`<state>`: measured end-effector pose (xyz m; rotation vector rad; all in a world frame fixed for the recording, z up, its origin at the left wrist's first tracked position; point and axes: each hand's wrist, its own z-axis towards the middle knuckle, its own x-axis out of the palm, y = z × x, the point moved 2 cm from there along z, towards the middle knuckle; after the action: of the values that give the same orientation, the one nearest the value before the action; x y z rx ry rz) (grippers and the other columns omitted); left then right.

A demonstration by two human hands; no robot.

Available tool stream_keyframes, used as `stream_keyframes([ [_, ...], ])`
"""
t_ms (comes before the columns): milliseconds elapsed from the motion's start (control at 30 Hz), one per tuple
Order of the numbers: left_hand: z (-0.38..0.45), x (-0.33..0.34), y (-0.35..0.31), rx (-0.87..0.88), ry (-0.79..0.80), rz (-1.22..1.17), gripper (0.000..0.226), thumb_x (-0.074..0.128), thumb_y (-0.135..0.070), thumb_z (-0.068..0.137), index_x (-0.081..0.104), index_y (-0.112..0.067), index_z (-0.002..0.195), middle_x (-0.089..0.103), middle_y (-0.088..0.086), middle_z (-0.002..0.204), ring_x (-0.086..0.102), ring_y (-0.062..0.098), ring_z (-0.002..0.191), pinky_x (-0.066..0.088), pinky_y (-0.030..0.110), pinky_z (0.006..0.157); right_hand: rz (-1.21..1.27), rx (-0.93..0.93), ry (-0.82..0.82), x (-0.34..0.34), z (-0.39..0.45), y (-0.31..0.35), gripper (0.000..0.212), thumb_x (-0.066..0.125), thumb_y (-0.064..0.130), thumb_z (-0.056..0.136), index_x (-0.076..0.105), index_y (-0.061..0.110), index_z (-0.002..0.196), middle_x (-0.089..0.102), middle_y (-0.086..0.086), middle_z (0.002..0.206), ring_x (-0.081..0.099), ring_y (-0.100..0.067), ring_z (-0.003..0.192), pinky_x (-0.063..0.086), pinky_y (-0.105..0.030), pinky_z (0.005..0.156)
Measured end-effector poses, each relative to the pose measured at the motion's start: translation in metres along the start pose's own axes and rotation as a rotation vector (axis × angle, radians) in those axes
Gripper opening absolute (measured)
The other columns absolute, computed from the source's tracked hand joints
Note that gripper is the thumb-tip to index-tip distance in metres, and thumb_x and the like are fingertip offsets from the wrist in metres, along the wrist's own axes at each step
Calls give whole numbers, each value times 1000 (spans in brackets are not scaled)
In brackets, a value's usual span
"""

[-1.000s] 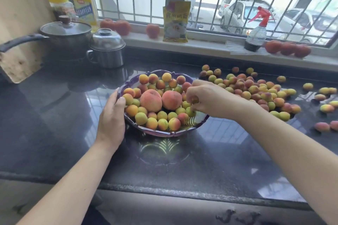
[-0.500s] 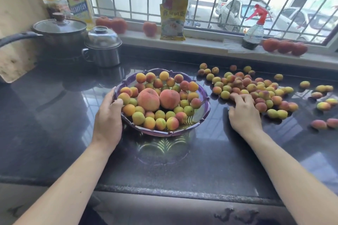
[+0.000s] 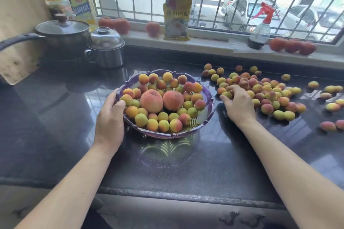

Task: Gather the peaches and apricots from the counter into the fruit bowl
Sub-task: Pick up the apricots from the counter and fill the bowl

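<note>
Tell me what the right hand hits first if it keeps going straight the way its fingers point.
The right hand already has its fingers on the near edge of the apricot pile, so it would probably meet those apricots first.

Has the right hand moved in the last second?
Yes. The right hand left the fruit bowl and went right, onto the apricot pile.

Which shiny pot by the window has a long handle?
The wide dark pot with the glass lid, far left. Its long dark handle sticks out leftward; the small steel pot beside it has none.
</note>
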<state>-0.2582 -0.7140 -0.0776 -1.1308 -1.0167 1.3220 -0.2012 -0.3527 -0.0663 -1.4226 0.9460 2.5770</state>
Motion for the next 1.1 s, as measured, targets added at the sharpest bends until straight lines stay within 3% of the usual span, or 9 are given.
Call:
stream_keyframes([
  [133,1,1,0,13,-7,6,53,46,-37,90,68,-28,137,73,-19,120,66,-13,104,50,7,85,387,-55,148,-41,-15,38,24,72,29,92,66,18,113,68,5,102,65,-11,93,58,-26,82],
  [200,1,1,3,3,-10,-3,52,48,-39,89,68,-26,136,74,-16,120,68,-8,107,53,15,92,354,-201,325,-64,-25,67,21,75,30,90,67,23,108,67,10,96,64,-6,88,55,-18,76],
  [300,3,-4,8,-38,-49,-30,44,49,-50,86,71,-37,122,77,-9,118,71,21,119,55,56,106,-44,-351,570,-70,-35,99,22,74,42,87,68,28,102,64,10,89,59,-9,82,51,-25,69],
  [400,4,-10,12,-39,-111,-26,28,47,-56,87,70,-48,102,76,-3,113,70,36,115,52,71,102,-513,-505,513,-54,-33,115,29,67,53,88,56,27,94,57,6,84,53,-17,80,46,-34,64],
  [500,5,-13,15,-26,-144,-21,20,47,-56,88,66,-49,90,72,1,105,67,48,111,50,76,98,-629,-515,449,-43,-26,121,30,68,48,88,50,24,92,53,4,81,50,-16,73,42,-33,58],
  [733,5,-6,12,-36,-93,21,30,51,-56,84,64,-34,102,72,-2,102,70,30,100,57,65,94,-359,-335,457,-44,-20,103,31,72,41,87,45,29,78,45,3,93,48,-17,84,39,-29,64],
  [867,6,-1,12,-34,-52,27,37,47,-55,89,65,-32,111,72,-8,106,68,22,104,57,54,97,-3,-88,-14,-56,-17,44,14,67,23,93,57,14,88,53,-4,97,53,-25,88,35,-31,68],
  [1000,4,0,8,-21,-60,58,43,43,-50,91,64,-23,118,70,-13,103,65,9,96,50,37,86,-205,114,68,-39,-21,-18,30,56,19,98,54,13,128,45,-17,134,54,-39,114,46,-47,91],
  [1100,3,1,7,-22,-72,72,42,43,-47,92,65,-23,118,68,-17,101,63,-3,90,47,23,77,-335,17,102,-27,-19,-26,39,54,28,101,50,16,138,42,-15,142,57,-37,114,51,-43,84],
])
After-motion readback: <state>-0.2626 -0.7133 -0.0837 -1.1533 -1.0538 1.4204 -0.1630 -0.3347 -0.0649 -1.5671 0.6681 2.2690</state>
